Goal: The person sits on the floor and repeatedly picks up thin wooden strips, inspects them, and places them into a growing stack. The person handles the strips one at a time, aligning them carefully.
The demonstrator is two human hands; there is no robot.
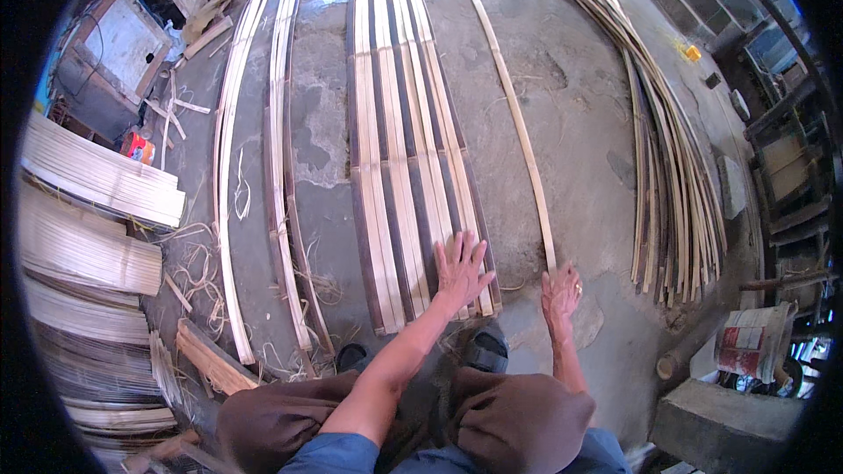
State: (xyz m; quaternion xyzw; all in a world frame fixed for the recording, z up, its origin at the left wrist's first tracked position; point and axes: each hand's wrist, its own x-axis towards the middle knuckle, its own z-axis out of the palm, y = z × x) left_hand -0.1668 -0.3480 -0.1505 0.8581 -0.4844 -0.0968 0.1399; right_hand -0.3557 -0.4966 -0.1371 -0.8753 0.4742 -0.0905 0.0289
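Observation:
Several long split bamboo strips lie side by side on the floor before me, with pale and dark brown faces alternating. My left hand rests flat over their near ends at the right side of the row, fingers spread. To the right, a single pale bamboo strip stretches away across the floor. Its near end meets my right hand, whose fingers are closed around it, slightly blurred. A ring shows on that hand.
Loose strips and a narrow bundle lie to the left. Stacked bundles of slats line the left side. A fanned strip pile is at right, near a white bucket and a concrete block.

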